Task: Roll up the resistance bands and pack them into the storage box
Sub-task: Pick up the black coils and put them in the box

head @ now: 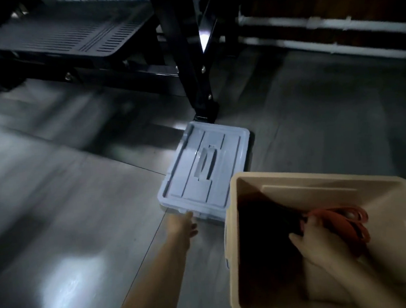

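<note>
A beige storage box [233, 224] stands open on the floor at the lower right. Inside it, my right hand [318, 239] grips a coiled orange resistance band [346, 218]. A dark band or shadow [269, 223] fills the box's left half; I cannot tell which. A pale grey-blue lid [205, 168] with a recessed handle lies flat on the floor just left of the box. My left hand [181, 225] reaches to the lid's near edge, fingers touching or just under its rim.
A black metal frame leg [199, 82] of gym equipment stands right behind the lid. A black slatted platform [68, 35] sits at the back left. White pipes [332, 27] run along the back right wall. Glossy grey floor [58, 236] spreads to the left.
</note>
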### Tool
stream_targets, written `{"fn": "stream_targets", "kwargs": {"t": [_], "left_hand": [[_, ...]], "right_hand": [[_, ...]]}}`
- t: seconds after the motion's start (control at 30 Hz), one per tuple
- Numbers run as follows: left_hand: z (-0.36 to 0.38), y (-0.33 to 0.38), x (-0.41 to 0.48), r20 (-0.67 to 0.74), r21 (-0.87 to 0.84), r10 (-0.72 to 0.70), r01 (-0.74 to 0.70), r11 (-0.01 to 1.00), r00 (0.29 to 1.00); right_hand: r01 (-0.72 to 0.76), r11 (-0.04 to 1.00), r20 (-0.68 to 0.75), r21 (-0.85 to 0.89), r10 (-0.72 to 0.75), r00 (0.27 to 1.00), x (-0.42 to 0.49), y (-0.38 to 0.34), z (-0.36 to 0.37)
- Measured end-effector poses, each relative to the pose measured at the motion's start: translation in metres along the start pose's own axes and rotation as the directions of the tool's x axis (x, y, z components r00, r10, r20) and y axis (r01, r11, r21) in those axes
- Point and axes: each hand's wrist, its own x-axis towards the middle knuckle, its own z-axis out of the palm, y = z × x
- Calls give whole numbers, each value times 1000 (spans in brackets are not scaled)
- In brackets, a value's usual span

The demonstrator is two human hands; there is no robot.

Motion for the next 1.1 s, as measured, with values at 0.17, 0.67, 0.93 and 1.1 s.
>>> {"fn": "stream_targets", "kwargs": {"t": [0.17, 0.67, 0.93, 1.1], "left_hand": [[16, -11, 25, -48, -59, -29, 26, 998, 998], [12, 14, 57, -191, -176, -111, 78, 981, 975], [-76, 41, 17, -114, -229, 35, -61, 971, 993], [-125, 52, -36, -100, -87, 163, -172, 981, 982]], "right_hand": [[96, 989, -166, -114, -115, 979, -12, 6, -16], [315, 922, -220, 227, -266, 938, 9, 3, -25], [425, 875, -377, 233, -321, 869, 7, -10, -36], [455, 802, -525, 386, -215, 824, -1, -10, -65]]}}
